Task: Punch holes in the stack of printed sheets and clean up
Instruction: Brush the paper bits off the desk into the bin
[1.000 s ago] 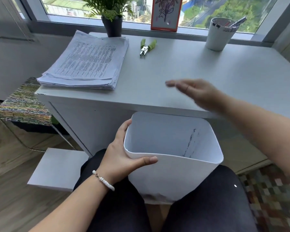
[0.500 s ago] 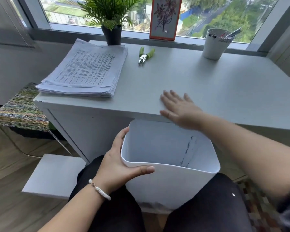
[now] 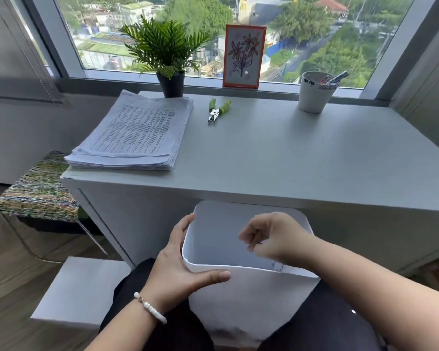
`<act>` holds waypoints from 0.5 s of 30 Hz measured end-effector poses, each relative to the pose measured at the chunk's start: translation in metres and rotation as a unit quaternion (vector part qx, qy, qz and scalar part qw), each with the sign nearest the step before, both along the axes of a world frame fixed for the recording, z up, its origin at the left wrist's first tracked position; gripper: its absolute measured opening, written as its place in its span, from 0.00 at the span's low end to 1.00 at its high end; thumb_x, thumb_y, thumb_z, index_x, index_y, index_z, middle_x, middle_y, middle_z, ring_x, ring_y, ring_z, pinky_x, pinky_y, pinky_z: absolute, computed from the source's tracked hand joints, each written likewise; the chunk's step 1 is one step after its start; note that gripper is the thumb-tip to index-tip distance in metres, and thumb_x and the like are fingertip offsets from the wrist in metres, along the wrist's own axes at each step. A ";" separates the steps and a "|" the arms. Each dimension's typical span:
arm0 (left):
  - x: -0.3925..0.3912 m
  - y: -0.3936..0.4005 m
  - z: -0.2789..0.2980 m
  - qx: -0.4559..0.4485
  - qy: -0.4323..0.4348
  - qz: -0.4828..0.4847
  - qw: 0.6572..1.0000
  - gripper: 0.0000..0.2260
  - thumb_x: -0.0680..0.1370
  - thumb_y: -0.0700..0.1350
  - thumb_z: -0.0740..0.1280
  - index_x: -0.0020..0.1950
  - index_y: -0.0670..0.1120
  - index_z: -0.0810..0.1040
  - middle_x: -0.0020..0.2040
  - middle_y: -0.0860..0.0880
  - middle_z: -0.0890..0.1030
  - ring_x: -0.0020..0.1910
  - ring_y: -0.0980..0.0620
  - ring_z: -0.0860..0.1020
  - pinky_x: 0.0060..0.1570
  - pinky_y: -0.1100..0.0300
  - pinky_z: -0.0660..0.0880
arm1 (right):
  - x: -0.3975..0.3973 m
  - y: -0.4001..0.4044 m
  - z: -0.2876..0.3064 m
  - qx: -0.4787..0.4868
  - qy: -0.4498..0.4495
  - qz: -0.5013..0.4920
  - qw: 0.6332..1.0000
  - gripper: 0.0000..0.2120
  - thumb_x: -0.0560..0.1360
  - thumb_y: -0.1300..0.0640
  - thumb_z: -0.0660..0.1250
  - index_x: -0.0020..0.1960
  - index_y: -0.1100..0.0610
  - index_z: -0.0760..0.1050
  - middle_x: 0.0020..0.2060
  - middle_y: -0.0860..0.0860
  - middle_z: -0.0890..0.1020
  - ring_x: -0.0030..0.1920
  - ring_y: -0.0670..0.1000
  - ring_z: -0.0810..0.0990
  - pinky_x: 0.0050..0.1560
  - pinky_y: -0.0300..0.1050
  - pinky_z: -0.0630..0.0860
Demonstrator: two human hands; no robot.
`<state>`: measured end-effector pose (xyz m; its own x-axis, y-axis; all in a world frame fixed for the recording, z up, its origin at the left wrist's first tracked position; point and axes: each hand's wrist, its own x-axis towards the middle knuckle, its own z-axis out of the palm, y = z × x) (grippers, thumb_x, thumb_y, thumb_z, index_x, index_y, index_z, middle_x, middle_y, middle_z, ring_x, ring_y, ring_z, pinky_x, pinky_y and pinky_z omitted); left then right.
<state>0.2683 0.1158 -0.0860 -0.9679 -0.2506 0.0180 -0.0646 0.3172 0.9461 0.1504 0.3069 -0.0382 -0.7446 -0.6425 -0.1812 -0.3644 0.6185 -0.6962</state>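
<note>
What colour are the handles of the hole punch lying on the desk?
Green, on the hole punch; the head view shows it.
</note>
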 end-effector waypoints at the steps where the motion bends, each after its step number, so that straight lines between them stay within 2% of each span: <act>1: 0.000 0.000 -0.001 0.002 0.002 0.000 1.000 0.49 0.52 0.56 0.82 0.68 0.65 0.62 0.61 0.76 0.69 0.60 0.76 0.68 0.49 0.83 0.64 | -0.002 -0.001 -0.003 0.024 0.001 -0.013 1.000 0.15 0.68 0.68 0.63 0.46 0.52 0.82 0.37 0.44 0.82 0.44 0.46 0.83 0.48 0.34 0.78; 3: -0.001 0.000 -0.002 0.003 0.003 0.000 1.000 0.48 0.52 0.56 0.82 0.68 0.65 0.62 0.61 0.76 0.69 0.60 0.75 0.68 0.50 0.83 0.64 | -0.004 0.000 -0.009 0.063 0.002 -0.020 0.998 0.12 0.67 0.66 0.68 0.47 0.55 0.82 0.36 0.43 0.80 0.42 0.46 0.82 0.45 0.32 0.77; 6: 0.000 -0.001 -0.004 0.010 0.005 0.002 1.000 0.48 0.53 0.56 0.82 0.68 0.64 0.62 0.60 0.75 0.70 0.60 0.74 0.69 0.50 0.82 0.66 | -0.004 0.007 -0.003 0.097 0.019 -0.030 0.995 0.12 0.63 0.56 0.78 0.45 0.52 0.81 0.36 0.42 0.79 0.36 0.39 0.77 0.37 0.27 0.72; 7: 0.001 -0.001 -0.004 0.016 0.006 0.002 1.000 0.48 0.53 0.55 0.82 0.68 0.64 0.62 0.60 0.75 0.71 0.60 0.73 0.70 0.51 0.82 0.66 | -0.005 0.013 0.000 0.096 0.043 -0.035 0.994 0.11 0.63 0.53 0.77 0.44 0.51 0.81 0.37 0.42 0.80 0.37 0.38 0.77 0.37 0.28 0.72; 9: 0.004 -0.001 -0.003 0.039 0.003 -0.003 0.999 0.47 0.54 0.53 0.83 0.68 0.63 0.63 0.60 0.71 0.74 0.60 0.70 0.73 0.56 0.76 0.70 | -0.005 0.031 0.006 0.055 0.111 -0.056 0.991 0.05 0.68 0.51 0.75 0.42 0.49 0.81 0.40 0.42 0.81 0.43 0.39 0.77 0.47 0.33 0.73; 11: 0.007 -0.002 -0.002 0.072 0.001 -0.011 0.997 0.46 0.56 0.50 0.83 0.69 0.60 0.63 0.60 0.64 0.78 0.59 0.63 0.77 0.59 0.63 0.75 | -0.001 0.052 0.006 -0.014 0.177 -0.117 0.977 0.05 0.71 0.52 0.72 0.47 0.47 0.81 0.47 0.40 0.80 0.54 0.41 0.75 0.54 0.33 0.68; 12: 0.009 -0.001 -0.002 0.080 0.002 -0.013 0.997 0.46 0.56 0.49 0.83 0.69 0.59 0.63 0.60 0.62 0.79 0.59 0.61 0.78 0.58 0.59 0.76 | 0.005 0.061 0.003 -0.047 0.180 -0.169 0.968 0.10 0.73 0.52 0.71 0.54 0.47 0.79 0.53 0.39 0.78 0.59 0.41 0.72 0.57 0.32 0.65; 13: 0.011 0.002 0.000 0.080 0.006 -0.014 0.997 0.45 0.57 0.48 0.83 0.69 0.58 0.63 0.60 0.62 0.79 0.59 0.61 0.78 0.58 0.59 0.76 | 0.012 0.068 -0.003 -0.083 0.130 -0.231 0.961 0.16 0.74 0.52 0.70 0.61 0.48 0.75 0.59 0.40 0.75 0.62 0.41 0.70 0.59 0.34 0.63; 15: 0.015 0.008 0.002 0.072 0.015 -0.016 0.997 0.44 0.59 0.47 0.82 0.69 0.58 0.63 0.60 0.63 0.79 0.58 0.63 0.78 0.57 0.62 0.76 | 0.032 0.069 -0.012 -0.184 -0.115 -0.294 0.931 0.26 0.74 0.50 0.69 0.70 0.50 0.67 0.65 0.41 0.73 0.64 0.42 0.71 0.65 0.43 0.66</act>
